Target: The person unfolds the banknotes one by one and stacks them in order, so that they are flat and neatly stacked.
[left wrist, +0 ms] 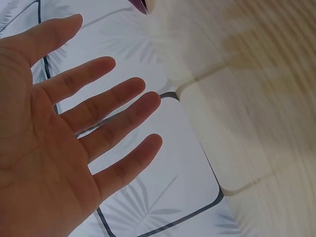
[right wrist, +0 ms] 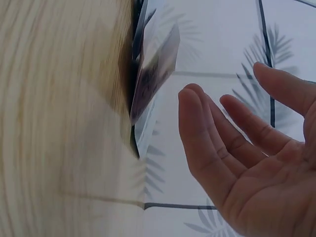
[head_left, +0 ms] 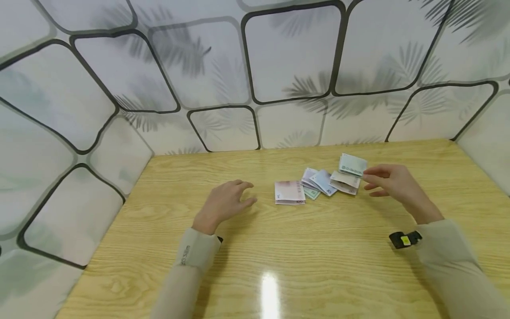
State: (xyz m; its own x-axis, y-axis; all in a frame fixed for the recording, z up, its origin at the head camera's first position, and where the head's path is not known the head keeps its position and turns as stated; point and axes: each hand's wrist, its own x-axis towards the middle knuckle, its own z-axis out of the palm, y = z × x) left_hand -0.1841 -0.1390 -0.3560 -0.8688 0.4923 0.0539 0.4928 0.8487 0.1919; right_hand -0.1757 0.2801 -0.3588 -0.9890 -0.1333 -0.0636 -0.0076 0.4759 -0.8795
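Note:
Several folded banknotes lie in a row on the wooden table. A pink banknote is at the left end. Beside it a purple banknote, a green banknote and a blue banknote overlap. Further right are a brownish banknote and a pale grey-green banknote. My right hand is close to these last two, fingers loosely bent; the right wrist view shows a gap between its fingers and the folded brownish banknote. My left hand hovers left of the pink banknote, fingers spread, holding nothing.
The wooden table meets a patterned wall covering at the back and on both sides. A black strap with a small device sits at the right wrist. Light glares off the table's near part.

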